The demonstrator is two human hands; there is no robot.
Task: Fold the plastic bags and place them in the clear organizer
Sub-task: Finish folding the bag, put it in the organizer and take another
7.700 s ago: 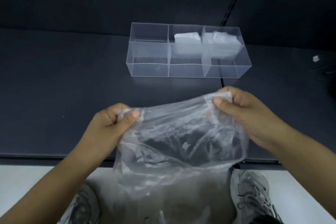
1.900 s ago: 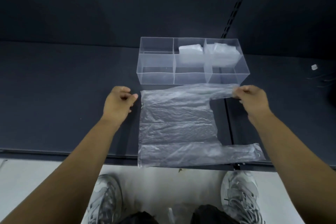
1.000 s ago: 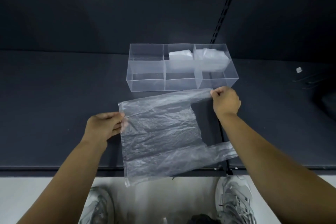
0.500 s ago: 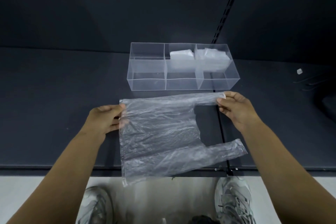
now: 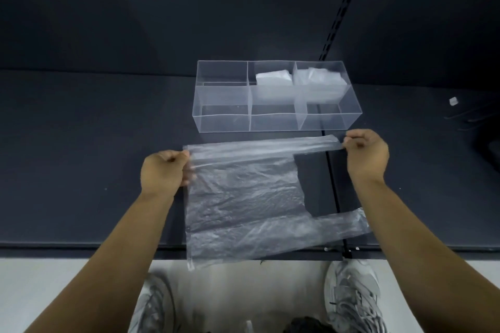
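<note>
— Two hands on the bag (image 5: 243,197)?
— Yes. Left hand (image 5: 162,170) pinches its corner nearest the organizer (image 5: 221,116); right hand (image 5: 366,153) pinches the handle tip nearest it.
— Where does the bag lie?
— Spread on the table (image 5: 81,170), just in front of the organizer, not touching.

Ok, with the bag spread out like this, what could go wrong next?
The plastic bag overhangs the table front at its near edge, so it may slide off during folding. The left hand and right hand grip only the far side; the loose near handle lies skewed, so the fold may come out uneven. The clear organizer sits just beyond and could get nudged.
</note>
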